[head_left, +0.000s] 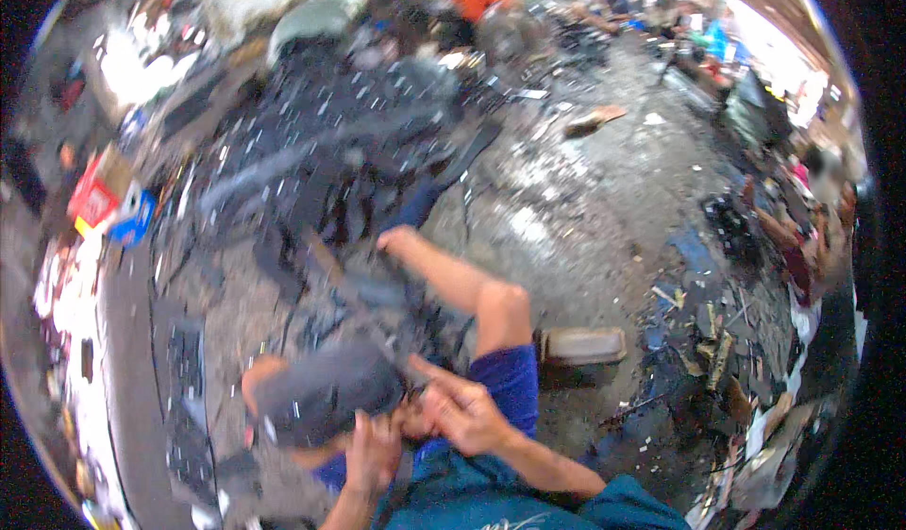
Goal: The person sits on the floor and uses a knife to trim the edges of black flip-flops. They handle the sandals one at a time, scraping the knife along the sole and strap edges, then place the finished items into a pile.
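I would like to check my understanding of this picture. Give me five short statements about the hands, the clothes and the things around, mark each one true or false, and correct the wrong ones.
1. The right hand is close to the left hand. True.
2. The dark, flat piece lies over the right knee. False: it lies over part of the left leg.
3. The pale, rectangular object is to the right of the blue-purple shorts. True.
4. The shirt is orange. False: the shirt is teal.
5. The red and blue packaging is on the left side of the view. True.
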Demonstrator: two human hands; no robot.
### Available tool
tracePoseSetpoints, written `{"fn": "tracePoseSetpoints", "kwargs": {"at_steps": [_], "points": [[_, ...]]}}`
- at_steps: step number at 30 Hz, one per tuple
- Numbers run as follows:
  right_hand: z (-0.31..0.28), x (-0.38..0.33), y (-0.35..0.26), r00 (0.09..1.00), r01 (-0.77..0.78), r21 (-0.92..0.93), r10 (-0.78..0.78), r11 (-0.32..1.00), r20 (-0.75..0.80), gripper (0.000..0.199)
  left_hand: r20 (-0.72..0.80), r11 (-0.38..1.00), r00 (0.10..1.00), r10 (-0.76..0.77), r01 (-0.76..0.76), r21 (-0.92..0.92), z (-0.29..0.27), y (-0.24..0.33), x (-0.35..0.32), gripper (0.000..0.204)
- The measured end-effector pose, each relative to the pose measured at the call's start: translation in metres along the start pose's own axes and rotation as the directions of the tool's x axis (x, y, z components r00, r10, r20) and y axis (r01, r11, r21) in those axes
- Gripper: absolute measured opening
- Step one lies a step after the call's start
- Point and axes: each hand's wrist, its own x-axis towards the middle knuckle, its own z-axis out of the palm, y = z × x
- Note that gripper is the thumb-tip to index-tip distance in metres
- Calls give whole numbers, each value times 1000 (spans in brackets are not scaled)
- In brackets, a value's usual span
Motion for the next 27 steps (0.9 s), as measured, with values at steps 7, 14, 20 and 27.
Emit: {"fn": "tracePoseSetpoints", "kwargs": {"at_steps": [7, 14, 20, 27], "points": [[-4, -5, 14, 983, 67, -260, -108, 963, -149, 42, -265, 928, 919, 293, -340, -154, 91, 25, 65, 30], [-16, -85, 40, 932, 4, -749, -275, 663, -238, 27, -359, 918, 881, 309, -375, -131, 81, 25, 50, 26], [-13, -73, 24, 941, -21, -787, -255, 616, -224, 30, -106, 986, 981, 164, -158, 61, 69, 4, 19, 40], [-8, -2, 67, 983, -155, -482, 86, 862, -163, 27, -206, 876, 899, 386, -287, 388, 4, -21, 16, 40]]}}
